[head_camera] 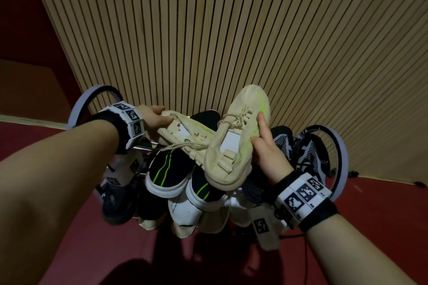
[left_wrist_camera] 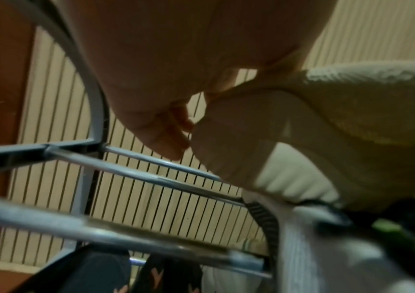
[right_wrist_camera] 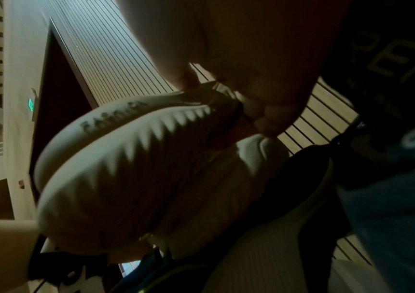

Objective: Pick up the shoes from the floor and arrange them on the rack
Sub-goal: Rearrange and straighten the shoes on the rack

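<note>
Two cream sneakers with yellow-green sides hang above the rack (head_camera: 340,146). My left hand (head_camera: 154,118) grips the left cream sneaker (head_camera: 185,133) by its heel end; the wrist view shows the fingers (left_wrist_camera: 174,126) curled on the cream sneaker (left_wrist_camera: 326,123). My right hand (head_camera: 264,143) holds the right cream sneaker (head_camera: 234,136) at its side, thumb up along the yellow panel. Its ribbed sole (right_wrist_camera: 131,174) fills the right wrist view. A pair of black shoes with green stripes (head_camera: 169,169) sits on the rack just below.
The rack's grey curved ends (head_camera: 81,104) and metal bars (left_wrist_camera: 131,174) stand against a slatted wooden wall (head_camera: 208,30). Grey-black mesh sneakers (head_camera: 308,150) fill its right side, dark and white shoes (head_camera: 120,192) the lower tiers. Red floor (head_camera: 115,250) lies in front.
</note>
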Tool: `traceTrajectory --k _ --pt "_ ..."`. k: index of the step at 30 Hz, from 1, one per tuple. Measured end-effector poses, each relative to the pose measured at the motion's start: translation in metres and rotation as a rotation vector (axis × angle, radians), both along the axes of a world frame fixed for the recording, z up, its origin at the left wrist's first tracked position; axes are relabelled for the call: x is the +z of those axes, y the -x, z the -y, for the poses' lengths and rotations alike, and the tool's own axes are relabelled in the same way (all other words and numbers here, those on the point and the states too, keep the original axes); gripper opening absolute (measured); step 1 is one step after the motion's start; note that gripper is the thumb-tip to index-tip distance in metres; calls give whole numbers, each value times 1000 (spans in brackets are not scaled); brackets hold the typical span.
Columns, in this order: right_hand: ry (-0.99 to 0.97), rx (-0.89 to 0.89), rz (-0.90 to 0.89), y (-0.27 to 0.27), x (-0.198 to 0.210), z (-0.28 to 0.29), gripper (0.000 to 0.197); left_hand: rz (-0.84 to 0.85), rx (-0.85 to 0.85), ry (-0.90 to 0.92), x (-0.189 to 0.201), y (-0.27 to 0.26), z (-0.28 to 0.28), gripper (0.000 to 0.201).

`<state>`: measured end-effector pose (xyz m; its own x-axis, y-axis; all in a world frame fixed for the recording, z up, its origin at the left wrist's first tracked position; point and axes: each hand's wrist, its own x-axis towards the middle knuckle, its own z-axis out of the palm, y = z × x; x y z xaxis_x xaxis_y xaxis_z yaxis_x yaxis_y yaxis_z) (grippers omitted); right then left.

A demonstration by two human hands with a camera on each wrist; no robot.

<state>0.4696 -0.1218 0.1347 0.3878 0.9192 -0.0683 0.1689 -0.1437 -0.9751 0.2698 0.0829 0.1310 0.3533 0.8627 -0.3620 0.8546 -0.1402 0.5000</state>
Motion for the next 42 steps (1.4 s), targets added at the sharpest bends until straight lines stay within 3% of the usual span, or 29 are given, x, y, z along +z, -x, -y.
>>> traceTrajectory --k 3,7,9,11,13,16,18,21,29,33,37,39,42 --pt "7 9 -19 -4 -4 -1 69 28 -27 3 -4 12 -2 52" --pt "-24 13 -143 -8 -6 -4 86 347 37 193 -6 23 0 23" --pt "-48 -10 -236 -12 -5 -6 86 522 13 376 -7 34 -2 36" --pt "-48 -16 -303 -16 -5 -7 83 631 -6 532 -4 47 -4 67" --pt "-25 2 -317 -18 -4 -7 84 634 -99 598 1 58 -3 91" --pt "-17 25 -342 -21 -2 -9 98 558 -236 606 8 65 2 105" --pt "-27 19 -329 -23 -2 -10 78 539 -282 618 9 65 6 105" --pt "-28 4 -344 -25 -3 -9 61 566 -320 587 10 63 13 103" --pt "-27 3 -324 -27 2 -5 59 632 -300 443 7 57 21 100" --pt "-40 -16 -345 -29 12 -10 56 727 -210 358 5 76 25 90" --pt "-83 -2 -349 -15 26 -30 49 865 56 238 -3 116 20 86" --pt "-92 21 -360 -5 31 -43 49 859 150 148 -12 130 25 82" --pt "-91 94 -385 13 31 -63 50 817 153 34 -25 128 43 72"
